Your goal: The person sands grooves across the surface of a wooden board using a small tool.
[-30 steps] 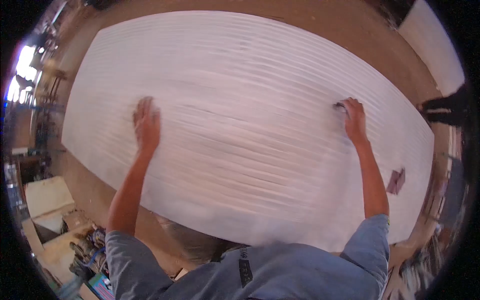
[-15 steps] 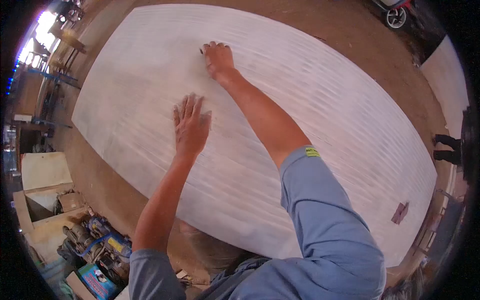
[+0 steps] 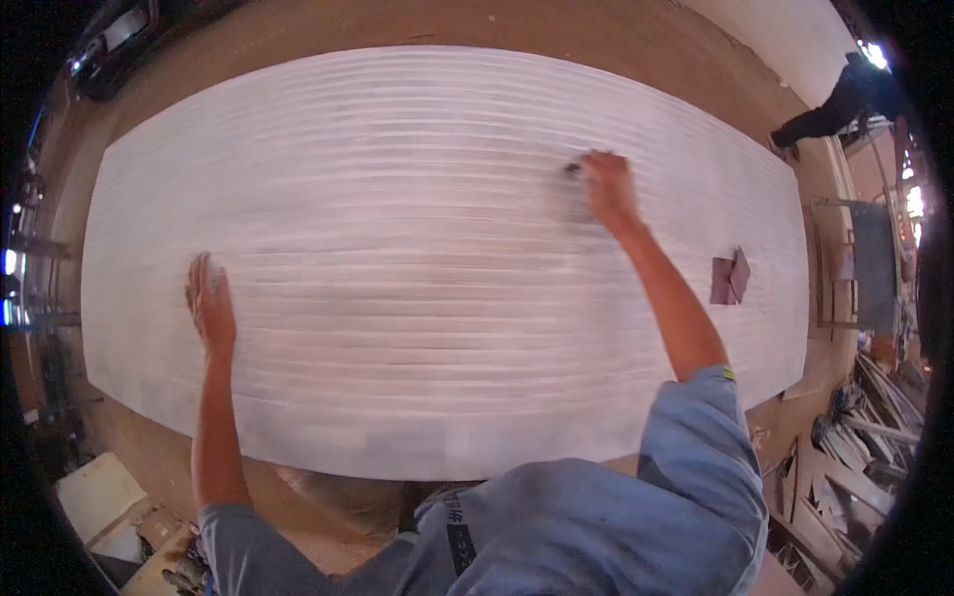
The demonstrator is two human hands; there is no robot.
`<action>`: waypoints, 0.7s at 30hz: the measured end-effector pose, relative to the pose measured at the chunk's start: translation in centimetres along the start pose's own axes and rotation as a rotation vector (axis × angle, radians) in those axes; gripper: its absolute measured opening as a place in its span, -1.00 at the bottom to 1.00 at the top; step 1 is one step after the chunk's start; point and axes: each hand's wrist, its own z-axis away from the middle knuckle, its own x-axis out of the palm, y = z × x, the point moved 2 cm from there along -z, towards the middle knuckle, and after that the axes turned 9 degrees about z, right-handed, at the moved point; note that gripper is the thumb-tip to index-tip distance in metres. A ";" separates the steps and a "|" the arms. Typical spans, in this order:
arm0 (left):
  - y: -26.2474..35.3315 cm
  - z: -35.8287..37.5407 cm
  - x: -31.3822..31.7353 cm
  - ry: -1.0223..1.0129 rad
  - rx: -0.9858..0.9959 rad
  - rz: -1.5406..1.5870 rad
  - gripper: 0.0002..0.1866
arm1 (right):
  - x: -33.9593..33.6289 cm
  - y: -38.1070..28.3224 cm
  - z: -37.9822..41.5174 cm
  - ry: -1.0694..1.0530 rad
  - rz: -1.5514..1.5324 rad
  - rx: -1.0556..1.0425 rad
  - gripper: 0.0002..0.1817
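A large whitish panel (image 3: 397, 427) with long parallel ridges lies in front of me. My left hand (image 3: 211, 303) rests on its left part, fingers stretched out and dusty white, holding nothing. Over the panel's right half is my right hand (image 3: 608, 189), its fingers closed and blurred by motion. A small dark thing (image 3: 572, 169) shows at those fingertips, too smeared to name. A creased piece of brown sandpaper (image 3: 730, 277) lies on the panel, to the right of my right forearm.
Brown floor (image 3: 477, 25) surrounds the panel. A person in dark clothes (image 3: 845, 104) is at the far right. Below them stands a grey metal frame (image 3: 874, 266). Scrap strips (image 3: 865, 437) are heaped at lower right, and boxes (image 3: 99, 497) stand at lower left.
My view has turned to the right, so the panel now lies crosswise. The right hand has moved right along the panel, and the hands are farther apart. The sandpaper still lies on the panel.
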 end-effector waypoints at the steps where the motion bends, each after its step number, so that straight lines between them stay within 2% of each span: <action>1: 0.5 -0.1 -0.4 -0.001 0.000 0.033 -0.51 | -0.8 4.5 2.3 0.015 0.035 0.004 -0.61; 2: 0.5 -0.3 -0.7 -0.001 0.001 0.062 -0.51 | 0.7 10.3 5.4 0.191 0.107 -0.001 -0.62; 4: -0.2 -0.4 -0.2 -0.013 0.016 0.001 -0.52 | -2.1 17.3 8.8 0.129 0.139 0.103 -0.62; 6: 0.2 -0.5 0.1 -0.022 0.007 0.010 -0.52 | -3.5 21.1 10.4 -0.019 0.210 0.270 -0.70; 9: 1.0 -0.7 -0.7 -0.024 -0.001 0.028 -0.52 | -4.8 19.3 8.3 0.015 0.141 0.265 -0.72; 13: -0.7 -0.6 0.4 -0.031 0.023 0.026 -0.52 | -2.2 15.4 5.7 0.043 0.094 0.212 -0.73; 15: -1.8 -0.4 1.0 0.013 0.058 -0.083 -0.52 | -1.7 13.4 4.7 0.040 0.088 0.164 -0.74; 17: -0.4 -0.3 0.3 -0.006 -0.046 0.016 -0.53 | -1.1 9.0 2.2 0.052 0.060 0.094 -0.74; 19: 1.4 -0.4 -0.8 -0.003 -0.038 0.041 -0.54 | -0.4 4.1 -0.9 -0.126 -0.036 0.072 -0.72; 21: 1.2 -0.5 -0.6 -0.034 -0.050 -0.041 -0.52 | 1.9 -2.1 -4.3 -0.055 -0.068 -0.057 -0.70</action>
